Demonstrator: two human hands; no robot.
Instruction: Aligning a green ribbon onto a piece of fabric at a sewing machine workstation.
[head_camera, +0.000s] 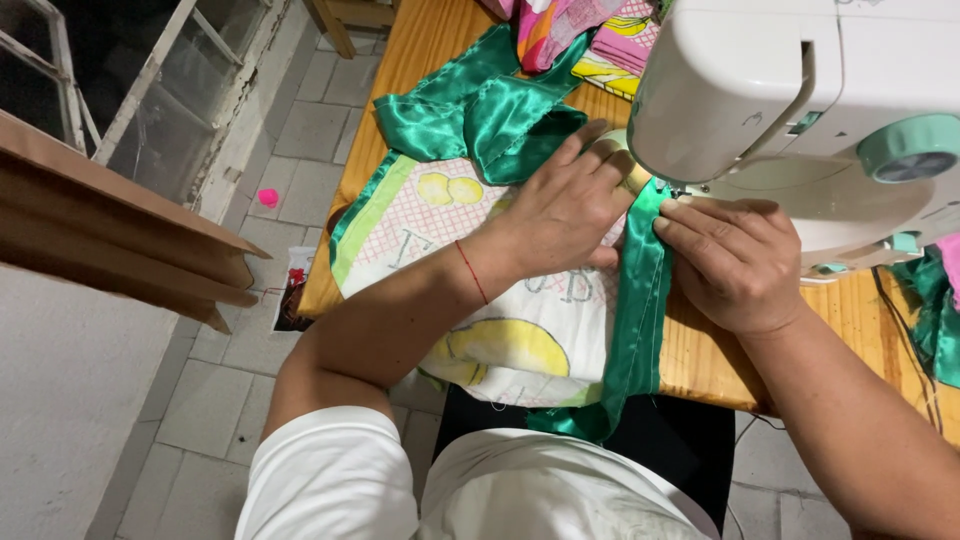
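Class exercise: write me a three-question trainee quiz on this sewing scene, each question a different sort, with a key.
1. True or false: the left hand lies flat on the printed fabric.
2. Which colour is the satin strip under the right hand's fingertips? A red, B green, C blue.
3. Fill in: the sewing machine stands on a ____ table.

Key: 1 true; 2 B; 3 wooden.

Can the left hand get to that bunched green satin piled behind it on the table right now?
Probably yes. The left hand lies flat on the printed cloth, and the bunched green satin sits just past its fingertips with nothing between; the sewing machine stands off to the right.
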